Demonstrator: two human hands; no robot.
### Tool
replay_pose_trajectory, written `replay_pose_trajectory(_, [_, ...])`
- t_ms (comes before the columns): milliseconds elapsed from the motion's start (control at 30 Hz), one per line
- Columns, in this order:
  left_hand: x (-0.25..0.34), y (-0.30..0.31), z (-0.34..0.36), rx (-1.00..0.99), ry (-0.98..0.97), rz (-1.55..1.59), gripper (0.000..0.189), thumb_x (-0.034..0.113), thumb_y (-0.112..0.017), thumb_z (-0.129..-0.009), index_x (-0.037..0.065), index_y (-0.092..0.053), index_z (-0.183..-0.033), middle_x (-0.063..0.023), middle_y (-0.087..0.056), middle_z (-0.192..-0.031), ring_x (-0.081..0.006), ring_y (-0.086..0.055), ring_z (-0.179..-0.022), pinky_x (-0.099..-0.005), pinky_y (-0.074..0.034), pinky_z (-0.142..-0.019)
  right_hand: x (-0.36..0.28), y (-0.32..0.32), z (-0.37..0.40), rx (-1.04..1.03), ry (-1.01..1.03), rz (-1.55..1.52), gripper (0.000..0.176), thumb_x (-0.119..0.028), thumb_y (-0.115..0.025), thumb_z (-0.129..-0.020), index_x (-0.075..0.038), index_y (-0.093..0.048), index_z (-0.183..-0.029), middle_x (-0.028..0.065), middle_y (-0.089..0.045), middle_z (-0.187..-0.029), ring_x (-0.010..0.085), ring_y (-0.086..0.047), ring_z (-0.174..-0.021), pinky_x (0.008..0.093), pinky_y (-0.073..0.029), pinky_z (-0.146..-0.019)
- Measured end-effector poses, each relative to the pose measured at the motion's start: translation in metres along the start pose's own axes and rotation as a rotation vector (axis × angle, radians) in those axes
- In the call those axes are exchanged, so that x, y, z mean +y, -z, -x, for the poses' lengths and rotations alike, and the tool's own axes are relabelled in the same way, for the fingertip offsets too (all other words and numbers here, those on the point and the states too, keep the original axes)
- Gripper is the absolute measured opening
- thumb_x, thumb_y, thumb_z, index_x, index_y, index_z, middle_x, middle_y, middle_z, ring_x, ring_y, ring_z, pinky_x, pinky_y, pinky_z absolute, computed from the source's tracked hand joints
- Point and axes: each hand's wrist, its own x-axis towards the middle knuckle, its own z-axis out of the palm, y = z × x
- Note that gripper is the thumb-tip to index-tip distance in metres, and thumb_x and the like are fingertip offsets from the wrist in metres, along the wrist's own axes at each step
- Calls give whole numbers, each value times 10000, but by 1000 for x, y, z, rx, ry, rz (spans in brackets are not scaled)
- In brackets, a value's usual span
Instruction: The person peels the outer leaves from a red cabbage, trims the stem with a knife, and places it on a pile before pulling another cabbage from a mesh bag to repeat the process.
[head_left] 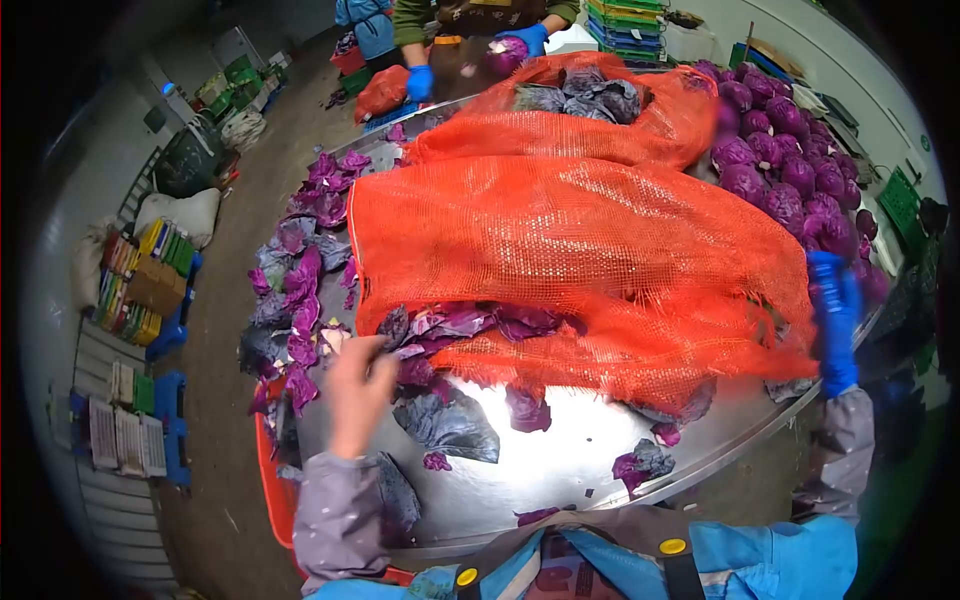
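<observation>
A large red mesh sack [580,220] lies spread across the metal table [560,450], its lower edge frayed and lifted off some purple cabbage leaves [450,325]. My left hand [362,385], bare and slightly blurred, is over the leaves at the sack's lower left corner, thumb and fingers apart with nothing between them. At the sack's right end is my right hand [835,310] in a blue glove, its fingers closed at the mesh edge. A dark outer leaf [448,425] rests on the metal just right of my left wrist.
Whole purple cabbages [790,150] are heaped along the right side. Behind lies another red sack [560,135] with dark leaves on it. Trimmed leaves [300,280] line the left edge, above a red bin [275,480]. Across the table, a co-worker in blue gloves holds a cabbage [505,55].
</observation>
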Motion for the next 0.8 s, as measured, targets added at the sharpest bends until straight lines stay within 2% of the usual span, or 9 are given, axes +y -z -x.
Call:
replay_pose_trajectory(100, [23, -89, -7, -277, -384, 103, 236, 152, -641, -754, 23, -635, -951, -128, -587, -866, -304, -561, -874, -388, -448, -781, -55, -81, 42, -1084, -282, 133, 355, -202, -604, -886, -84, -565, -1219, 10, -602, -983, 98, -535, -864, 253, -449, -731])
replay_pose_trajectory(200, [26, -147, -35, -349, -454, -96, 446, 222, -650, -781, -2, -511, -1140, -160, -554, -925, -342, -515, -930, -430, -431, -771, -12, -147, 49, -1401, -42, 423, 516, -298, -615, -864, -52, -478, -1296, 139, -578, -1175, 193, -559, -1057, 342, -439, -934])
replay_pose_trajectory(267, [25, -162, -74, -364, -419, -335, 462, 268, -667, -767, -24, -476, -1070, -228, -544, -951, -396, -528, -912, -471, -442, -754, -29, -186, 28, -1221, -257, 403, 516, -317, -593, -859, -23, -481, -1267, 180, -575, -1149, 242, -562, -1039, 386, -429, -932])
replay_pose_trajectory(333, [30, -163, -126, -66, -409, -245, 452, 226, -644, -762, -30, -459, -1085, -230, -534, -949, -404, -528, -897, -488, -445, -741, 7, -230, -7, -728, 146, 63, 437, -244, -568, -856, -3, -508, -1215, 170, -599, -1084, 266, -570, -988, 396, -442, -886])
replay_pose_trajectory(433, [46, -152, -168, 200, -385, -102, 537, 185, -650, -763, -63, -397, -1167, -217, -534, -921, -417, -539, -848, -460, -459, -764, -22, -264, -54, -623, 66, -79, 416, -227, -580, -845, -1, -526, -1190, 142, -618, -1043, 258, -580, -953, 382, -455, -840])
replay_pose_trajectory(500, [47, -160, -170, -44, -68, 332, 661, 176, -639, -813, -71, -269, -1303, -215, -549, -975, -334, -583, -836, -431, -484, -752, -28, -282, -66, -830, -214, -115, 404, -260, -575, -865, -14, -531, -1183, 81, -613, -1007, 196, -558, -938, 332, -441, -846])
replay_pose_trajectory(600, [28, -196, -151, -491, 643, 775, 724, 368, -566, -894, 156, -137, -1436, -209, -442, -1264, -330, -565, -951, -424, -519, -760, 13, -322, -71, -964, -27, 108, 482, -352, -556, -884, -18, -523, -1229, 125, -613, -1117, 218, -577, -993, 324, -440, -883])
replay_pose_trajectory(733, [30, -212, -136, -580, 679, 870, 684, 570, -417, -909, 208, -175, -1436, -110, -322, -1386, -364, -391, -1194, -502, -478, -840, 33, -359, -66, -900, 107, 511, 550, -450, -521, -900, -26, -514, -1250, 159, -558, -1244, 264, -548, -1112, 363, -399, -973])
replay_pose_trajectory(800, [25, -216, -134, -617, 670, 900, 675, 604, -387, -904, 213, -213, -1426, -83, -309, -1404, -354, -342, -1247, -585, -390, -913, 77, -387, -70, -1029, -243, -592, 539, -430, -508, -912, -20, -501, -1262, 141, -553, -1254, 250, -540, -1123, 356, -390, -986])
